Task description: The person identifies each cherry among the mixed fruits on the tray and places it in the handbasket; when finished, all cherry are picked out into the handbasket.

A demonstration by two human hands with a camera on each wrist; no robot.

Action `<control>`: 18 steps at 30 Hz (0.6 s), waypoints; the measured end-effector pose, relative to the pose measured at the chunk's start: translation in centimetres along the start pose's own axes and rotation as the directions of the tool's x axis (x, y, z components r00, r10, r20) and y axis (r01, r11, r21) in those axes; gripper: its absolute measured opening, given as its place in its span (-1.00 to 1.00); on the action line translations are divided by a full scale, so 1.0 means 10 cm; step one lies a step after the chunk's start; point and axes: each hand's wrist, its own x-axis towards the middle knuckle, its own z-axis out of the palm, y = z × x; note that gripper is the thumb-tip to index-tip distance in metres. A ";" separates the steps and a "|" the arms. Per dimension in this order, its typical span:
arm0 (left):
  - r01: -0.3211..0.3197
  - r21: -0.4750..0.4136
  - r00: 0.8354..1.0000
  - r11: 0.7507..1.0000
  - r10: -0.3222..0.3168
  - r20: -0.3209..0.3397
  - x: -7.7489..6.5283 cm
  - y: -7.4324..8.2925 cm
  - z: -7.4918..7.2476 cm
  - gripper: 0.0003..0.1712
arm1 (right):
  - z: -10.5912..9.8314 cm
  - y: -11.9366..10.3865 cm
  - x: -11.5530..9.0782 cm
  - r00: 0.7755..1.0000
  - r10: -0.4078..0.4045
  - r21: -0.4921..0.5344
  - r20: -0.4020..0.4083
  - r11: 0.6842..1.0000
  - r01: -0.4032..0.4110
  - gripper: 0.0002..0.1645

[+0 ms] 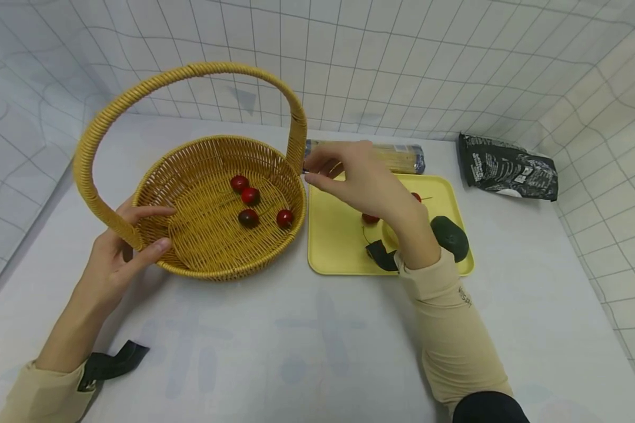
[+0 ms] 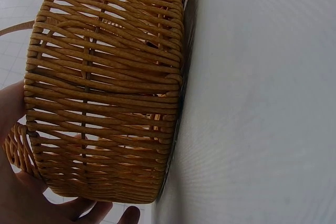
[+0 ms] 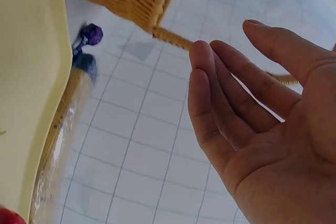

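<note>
A round wicker basket [image 1: 206, 235] with a tall hooped handle [image 1: 190, 73] stands on the left of the table. Several dark red cherries [image 1: 250, 196] lie in its right half. My left hand [image 1: 108, 258] grips the basket's left side at the handle's foot, thumb and a finger over the rim. In the left wrist view, the woven wall [image 2: 105, 93] fills much of the picture beside the fingers. My right hand [image 1: 357, 176] hovers by the basket's right rim, above a yellow tray [image 1: 328, 235]. Its palm [image 3: 278, 166] shows bare, with the thumb apart from the fingers.
On the tray are cherries [image 1: 370, 219], a dark green avocado [image 1: 450, 238] and a yellow item [image 1: 388, 235] partly behind the right wrist. A clear pack of pale sticks [image 1: 402, 157] lies behind the tray. A black packet [image 1: 508, 167] lies at the back right.
</note>
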 end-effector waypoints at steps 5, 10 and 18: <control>-0.007 -0.013 1.000 1.000 0.007 0.005 0.00 0.00 0.00 -0.44 | -0.14 0.08 -0.06 0.999 0.043 0.016 -0.008 0.999 -0.043 -0.82; -0.011 -0.004 1.000 1.000 0.011 0.003 0.00 0.00 0.00 -0.44 | -0.26 0.19 -0.09 0.994 0.109 -0.006 0.000 0.994 -0.109 -0.79; -0.006 0.001 1.000 1.000 0.006 0.000 0.00 0.00 0.00 -0.43 | -0.44 0.43 -0.18 0.966 0.258 -0.034 0.015 0.966 -0.258 -0.68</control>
